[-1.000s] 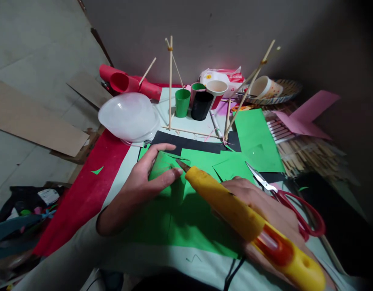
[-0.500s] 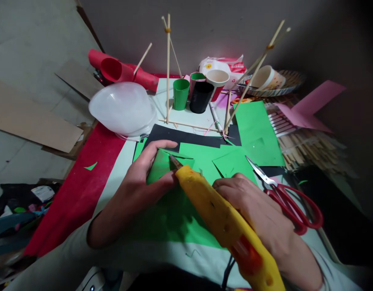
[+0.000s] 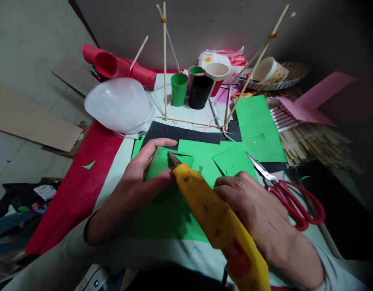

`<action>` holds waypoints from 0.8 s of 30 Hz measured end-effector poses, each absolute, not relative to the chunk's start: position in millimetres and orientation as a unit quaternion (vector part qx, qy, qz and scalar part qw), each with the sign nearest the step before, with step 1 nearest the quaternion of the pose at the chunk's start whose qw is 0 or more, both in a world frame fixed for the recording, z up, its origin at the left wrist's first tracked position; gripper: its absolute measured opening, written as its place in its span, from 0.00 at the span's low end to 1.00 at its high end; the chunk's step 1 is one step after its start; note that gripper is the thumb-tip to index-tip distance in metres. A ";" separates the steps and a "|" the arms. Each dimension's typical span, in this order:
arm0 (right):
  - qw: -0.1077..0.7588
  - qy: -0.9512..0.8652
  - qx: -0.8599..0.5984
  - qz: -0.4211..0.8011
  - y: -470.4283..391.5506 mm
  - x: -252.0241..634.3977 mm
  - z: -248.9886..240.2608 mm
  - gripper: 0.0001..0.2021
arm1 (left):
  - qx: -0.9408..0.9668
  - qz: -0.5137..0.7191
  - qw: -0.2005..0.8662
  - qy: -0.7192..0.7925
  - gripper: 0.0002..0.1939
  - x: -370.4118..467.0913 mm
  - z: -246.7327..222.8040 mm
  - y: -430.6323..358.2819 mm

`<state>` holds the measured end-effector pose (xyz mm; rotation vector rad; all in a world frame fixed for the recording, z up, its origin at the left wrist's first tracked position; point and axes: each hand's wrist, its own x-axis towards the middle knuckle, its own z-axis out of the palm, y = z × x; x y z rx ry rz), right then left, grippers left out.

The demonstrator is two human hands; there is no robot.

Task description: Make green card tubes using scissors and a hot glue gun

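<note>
A yellow glue gun is gripped in my right hand, its fingers closed on the far side of the body. Its metal nozzle points at the upper edge of a small folded green paper piece; contact is hard to make out. My left hand holds that piece between thumb and fingers. Beneath both hands lies a larger green paper sheet. Right of my right hand are red-handled scissors with blades slightly apart. A cut green paper piece rests just beyond my right knuckles.
Behind the papers stands a wooden stick frame around green and black cups. A clear plastic lid sits at left, red paper tubes behind it. At right lie bundled sticks and a dark flat object.
The view has shifted slightly, moving the background up a little. My right hand and the glue gun keep nearly the same place, the nozzle a touch further left along the paper edge.
</note>
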<state>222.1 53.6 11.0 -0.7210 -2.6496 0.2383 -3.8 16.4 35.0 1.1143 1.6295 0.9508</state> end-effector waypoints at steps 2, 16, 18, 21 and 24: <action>0.190 -0.945 -0.248 0.097 54.9 223.0 11.4 0.13 | 0.459 0.379 0.462 0.657 0.23 -4.6 34.3 16.4; 0.261 -0.934 -0.228 0.092 48.4 226.6 5.3 0.09 | 0.387 0.394 0.526 0.646 0.24 -4.4 34.5 15.1; 0.265 -0.931 -0.231 0.096 47.2 227.1 2.2 0.09 | 0.375 0.402 0.535 0.642 0.25 -5.6 33.0 14.8; 0.273 -0.932 -0.221 0.089 48.2 225.9 1.7 0.11 | 0.377 0.395 0.528 0.651 0.26 -6.8 31.6 14.0; 0.273 -0.935 -0.211 0.080 50.8 224.2 6.1 0.11 | 0.381 0.394 0.528 0.648 0.26 -6.5 32.0 13.6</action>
